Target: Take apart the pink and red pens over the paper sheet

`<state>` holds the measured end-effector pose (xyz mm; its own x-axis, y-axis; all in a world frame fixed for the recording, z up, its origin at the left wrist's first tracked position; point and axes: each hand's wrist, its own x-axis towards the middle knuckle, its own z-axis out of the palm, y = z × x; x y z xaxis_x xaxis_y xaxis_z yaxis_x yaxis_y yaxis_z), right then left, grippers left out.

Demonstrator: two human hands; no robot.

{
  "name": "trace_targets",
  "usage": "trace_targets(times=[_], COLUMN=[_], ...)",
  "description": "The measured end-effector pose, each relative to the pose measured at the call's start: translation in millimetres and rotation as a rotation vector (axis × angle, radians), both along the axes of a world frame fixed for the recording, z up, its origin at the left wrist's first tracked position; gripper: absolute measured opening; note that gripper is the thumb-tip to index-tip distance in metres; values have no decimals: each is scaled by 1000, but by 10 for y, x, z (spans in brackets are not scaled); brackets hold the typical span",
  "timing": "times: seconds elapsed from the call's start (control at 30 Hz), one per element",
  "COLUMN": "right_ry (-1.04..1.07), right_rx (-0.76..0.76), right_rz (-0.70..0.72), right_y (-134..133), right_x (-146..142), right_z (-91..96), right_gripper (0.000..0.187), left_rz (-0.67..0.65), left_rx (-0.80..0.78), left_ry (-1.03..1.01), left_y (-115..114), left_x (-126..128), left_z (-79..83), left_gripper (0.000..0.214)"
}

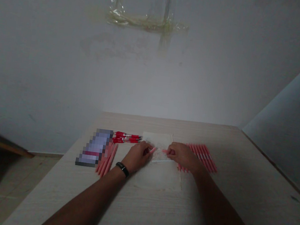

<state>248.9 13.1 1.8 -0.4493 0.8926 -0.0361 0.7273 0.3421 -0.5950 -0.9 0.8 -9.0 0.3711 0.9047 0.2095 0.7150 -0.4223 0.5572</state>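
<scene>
**Pink pen barrel (152,150) pinched up over the pale sheet**

And there it is, the pink pen barrel tilted in the fingertips of the left hand (136,157), tip aimed straight across at the right hand (183,156)! Neither hand is spread: both are curled in tight above the pale sheet (157,141), the left one pinching the barrel, the right one pinching a small pink stub (164,151), too small to call from here. The two pink pieces sit just apart, not touching. Right below them, a thin white rod (162,161) lies across the sheet. Left of the sheet, red pens (127,137) lie side by side, with loose pink barrels (106,159) just below them, next to a pixelated package (94,147). Right of the sheet, a fanned row of pink barrels (205,157) sits right by the right hand. A black wristband (122,169) circles the left wrist, and it all plays out on a pale wood table (240,183)!
</scene>
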Motion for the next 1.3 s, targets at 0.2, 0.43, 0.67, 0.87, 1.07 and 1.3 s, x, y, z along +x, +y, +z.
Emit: trace_targets(times=[0.2, 0.43, 0.67, 0.87, 1.07, 1.3], right_ry=[-115, -232, -182, -18, 109, 210], right_rx=[-21, 72, 60, 240, 254, 237], right_rz=[-18, -9, -31, -8, -48, -35], right_y=[-28, -75, -96, 13, 26, 47], right_x=[-43, -117, -100, -45, -16, 43], right_z=[52, 154, 175, 64, 94, 101], right_gripper=[9, 12, 12, 5, 6, 10], left_rz=[-11, -123, -129, -105, -67, -39], left_rx=[56, 124, 97, 107, 81, 96], left_ry=[50, 64, 152, 148, 18, -66], left_y=[-8, -83, -140, -144, -70, 25], left_x=[-5, 58, 131, 157, 86, -82], left_z=[-45, -20, 19, 23, 34, 58], left_gripper=[21, 21, 10, 6, 7, 15])
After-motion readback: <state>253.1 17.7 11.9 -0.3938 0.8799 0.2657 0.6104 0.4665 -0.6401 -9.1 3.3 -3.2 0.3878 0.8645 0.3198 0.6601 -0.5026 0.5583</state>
